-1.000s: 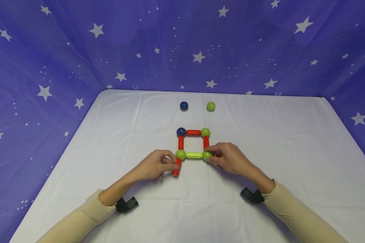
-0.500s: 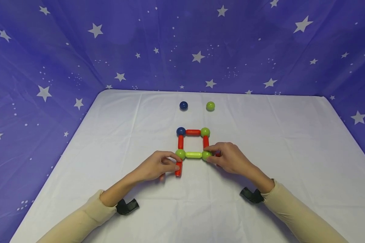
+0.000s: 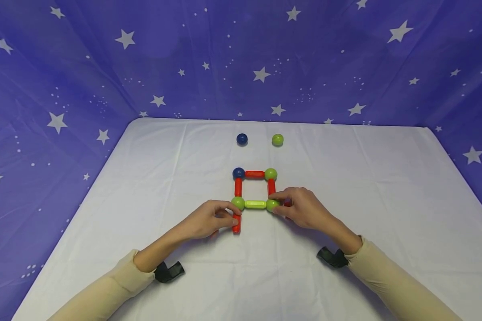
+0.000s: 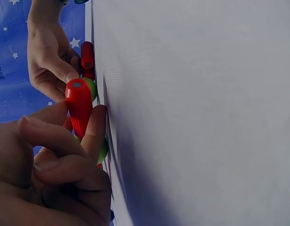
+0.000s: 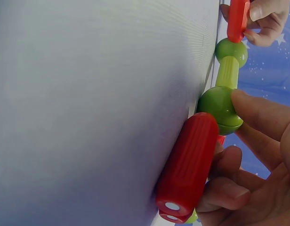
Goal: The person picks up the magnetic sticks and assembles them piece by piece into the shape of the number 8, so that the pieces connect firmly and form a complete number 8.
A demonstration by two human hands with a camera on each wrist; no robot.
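Observation:
A square of magnetic rods and balls lies on the table. Its corners are a blue ball (image 3: 238, 173) and green balls; three sides are red rods (image 3: 255, 174) and the near side is a yellow-green rod (image 3: 255, 204). My left hand (image 3: 206, 219) pinches a red rod (image 4: 79, 106) whose far end meets the near-left green ball (image 3: 238, 203). With thumb and finger, my right hand (image 3: 303, 208) pinches the near-right green ball (image 5: 219, 108). Loose red rods (image 5: 188, 165) sit against its curled lower fingers, partly hidden in the head view.
Behind the square lie a loose blue ball (image 3: 242, 139) and a loose green ball (image 3: 278, 140). A white cloth covers the table (image 3: 176, 156). A purple starry curtain (image 3: 209, 44) hangs around the back and sides.
The red rod in my left hand has swung from slanting to nearly in line with the square's left side. My right hand stays on its ball.

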